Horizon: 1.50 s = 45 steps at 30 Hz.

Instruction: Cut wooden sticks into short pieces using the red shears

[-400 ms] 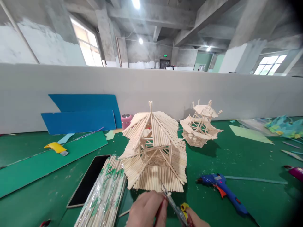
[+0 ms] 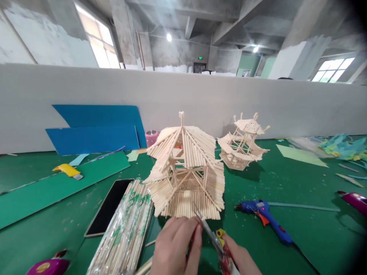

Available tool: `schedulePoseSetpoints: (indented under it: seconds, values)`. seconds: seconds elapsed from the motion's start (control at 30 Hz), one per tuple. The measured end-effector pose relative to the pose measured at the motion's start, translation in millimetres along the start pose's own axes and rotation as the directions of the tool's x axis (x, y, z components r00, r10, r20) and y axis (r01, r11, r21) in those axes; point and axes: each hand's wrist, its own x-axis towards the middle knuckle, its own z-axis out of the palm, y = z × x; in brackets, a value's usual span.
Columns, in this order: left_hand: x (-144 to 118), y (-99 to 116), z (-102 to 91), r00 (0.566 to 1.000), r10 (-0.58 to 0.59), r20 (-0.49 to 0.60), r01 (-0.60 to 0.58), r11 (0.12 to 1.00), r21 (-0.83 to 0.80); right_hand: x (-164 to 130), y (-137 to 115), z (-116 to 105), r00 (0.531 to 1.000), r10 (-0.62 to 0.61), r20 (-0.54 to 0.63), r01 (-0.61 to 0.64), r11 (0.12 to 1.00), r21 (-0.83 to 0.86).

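Note:
My left hand is closed with fingers pinched around a thin wooden stick, whose end pokes out on the left; the rest is hidden by the hand. In my right hand are scissors with silver blades and red and yellow about the handles. Their blades, slightly apart, point up and left, close beside my left fingertips. Just beyond both hands stands a pavilion model made of pale wooden sticks, with a two-tier roof.
Left are a plastic-wrapped stick bundle, a phone, a yellow cutter and a purple tool. Right lies a blue glue gun with its cord. Behind stand a smaller stick pavilion, a pink container and blue boards.
The camera has tilted down, so the table sits higher in the picture. The pale stick end seen at the scissor blades earlier no longer shows. Both hands remain close together.

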Motion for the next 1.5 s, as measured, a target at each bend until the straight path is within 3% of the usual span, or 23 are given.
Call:
schedulePoseSetpoints:
  seconds: [0.13, 0.23, 0.37, 0.43, 0.47, 0.53, 0.6, 0.67, 0.73, 0.83, 0.93, 1.0, 1.07, 1.13, 1.17, 1.23, 1.3, 1.4, 1.47, 1.5]
  values:
    - [4.1, 1.4, -3.7, 0.988, -0.126, 0.085, 0.131, 0.99, -0.048, -0.4, -12.0, -2.3, 0.999, -0.014, 0.038, 0.013, 0.999, 0.031]
    - [12.4, 1.9, -11.5, 0.94, -0.256, 0.225, 0.305, 0.926, -0.221, -2.8, -18.3, -6.2, 0.999, -0.015, 0.031, 0.013, 0.999, 0.039]
    - [17.1, 1.2, -16.7, 0.872, -0.329, 0.363, 0.46, 0.802, -0.38, -4.1, -18.5, -9.1, 0.999, -0.007, 0.042, 0.006, 0.999, 0.035]
    - [13.6, 0.9, -14.4, 0.879, -0.329, 0.345, 0.438, 0.844, -0.309, -3.6, -17.9, -9.1, 0.998, -0.012, 0.056, 0.01, 0.999, 0.041]
    - [10.5, 0.9, -12.2, 0.906, -0.309, 0.29, 0.384, 0.889, -0.249, -3.3, -18.0, -9.0, 0.998, -0.027, 0.061, 0.024, 0.999, 0.048]
    - [3.7, 1.0, -7.0, 0.967, -0.214, 0.141, 0.23, 0.967, -0.111, -3.1, -19.0, -8.3, 0.995, -0.079, 0.065, 0.075, 0.996, 0.057]
    - [-0.9, 1.1, -3.1, 0.995, -0.091, 0.042, 0.092, 0.995, -0.027, -4.1, -19.8, -7.0, 0.99, -0.13, 0.058, 0.126, 0.99, 0.063]
    - [-1.0, 1.0, -2.8, 0.995, -0.078, 0.069, 0.081, 0.996, -0.038, -6.3, -18.5, -4.9, 0.989, -0.135, 0.054, 0.131, 0.989, 0.067]
    - [3.4, 0.9, -6.2, 0.962, -0.195, 0.191, 0.223, 0.965, -0.136, -8.9, -15.2, -2.5, 0.993, -0.097, 0.063, 0.092, 0.992, 0.083]
    - [12.2, 0.0, -13.7, 0.837, -0.376, 0.398, 0.513, 0.792, -0.331, -11.4, -10.5, -0.7, 0.995, -0.054, 0.083, 0.047, 0.995, 0.084]
    - [14.2, -1.2, -16.0, 0.767, -0.417, 0.488, 0.622, 0.671, -0.403, -10.6, -12.2, -1.8, 0.991, -0.068, 0.117, 0.059, 0.995, 0.075]
    - [9.3, -1.8, -12.4, 0.788, -0.428, 0.442, 0.588, 0.736, -0.335, -9.2, -16.6, -3.0, 0.989, -0.086, 0.122, 0.074, 0.992, 0.1]
    - [0.9, -2.6, -5.8, 0.878, -0.384, 0.287, 0.447, 0.872, -0.2, -8.0, -20.6, -3.5, 0.988, -0.12, 0.101, 0.107, 0.986, 0.127]
    - [-7.2, -4.1, 0.8, 0.972, -0.217, 0.085, 0.223, 0.973, -0.063, -7.6, -21.7, -2.5, 0.986, -0.143, 0.087, 0.132, 0.983, 0.128]
    - [-9.8, -5.0, 3.1, 0.99, -0.136, 0.023, 0.136, 0.991, -0.016, -7.8, -20.9, -1.5, 0.984, -0.153, 0.093, 0.14, 0.982, 0.125]
    - [-10.9, -6.3, 4.6, 0.994, -0.1, 0.05, 0.1, 0.995, -0.003, -9.2, -17.0, 1.2, 0.982, -0.146, 0.118, 0.131, 0.983, 0.126]
    - [-7.2, -7.0, 1.9, 0.956, -0.224, 0.188, 0.244, 0.966, -0.087, -11.2, -12.5, 3.7, 0.983, -0.12, 0.136, 0.102, 0.986, 0.133]
    - [1.0, -7.4, -4.9, 0.831, -0.406, 0.38, 0.514, 0.822, -0.245, -13.7, -9.4, 5.1, 0.988, -0.074, 0.136, 0.057, 0.99, 0.131]
    - [4.1, -7.3, -7.5, 0.779, -0.438, 0.449, 0.593, 0.746, -0.303, -14.1, -10.1, 4.7, 0.987, -0.058, 0.147, 0.039, 0.99, 0.133]
    - [4.3, -6.8, -7.6, 0.774, -0.44, 0.455, 0.6, 0.74, -0.305, -13.9, -10.7, 4.4, 0.987, -0.052, 0.153, 0.031, 0.99, 0.138]
